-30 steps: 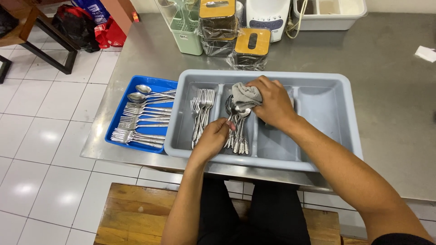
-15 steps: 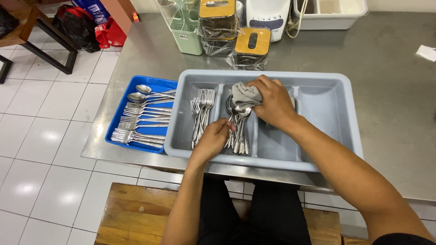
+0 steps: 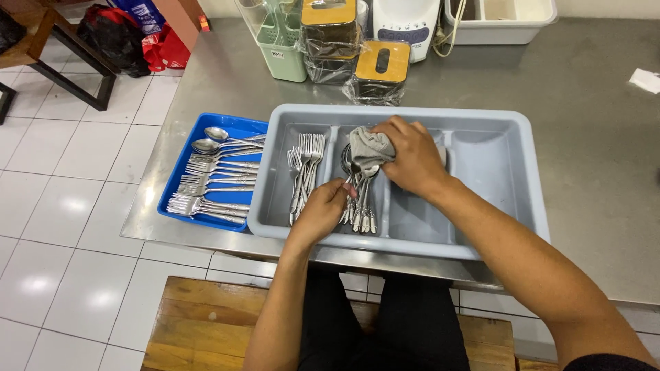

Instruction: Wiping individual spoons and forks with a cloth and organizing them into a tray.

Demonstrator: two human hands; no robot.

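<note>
Spoons (image 3: 359, 199), bundled handles toward the body, lying in the second compartment of a grey cutlery tray (image 3: 509, 237), bowls partly under a grey cloth (image 3: 368, 148). Cloth bunched in the right hand (image 3: 412, 158), fingers curled closed over it, pressing down on the spoon bowls. Left hand (image 3: 322, 214) closed round the spoon handles near their ends, thumb on top; how many handles actually in the grip, hard to say from this angle. Forks (image 3: 304, 172) just beside, in the leftmost compartment of the same tray, tines away from the body, touched by neither hand. Two compartments on the right of the tray mostly bare, partly hidden by the right forearm. Grey tray resting on a steel desk (image 3: 591, 137), near its front edge. Blue tray (image 3: 180, 185) touching the grey one on its left, holding more spoons and forks laid crosswise. Further back on the desk: pale green basket (image 3: 283, 51), wrapped containers with wooden lids (image 3: 381, 65), white appliance (image 3: 409, 20), white tub (image 3: 502, 17). Wooden bench (image 3: 199, 323) below the desk edge, white tiled floor (image 3: 62, 206) to the left.
</note>
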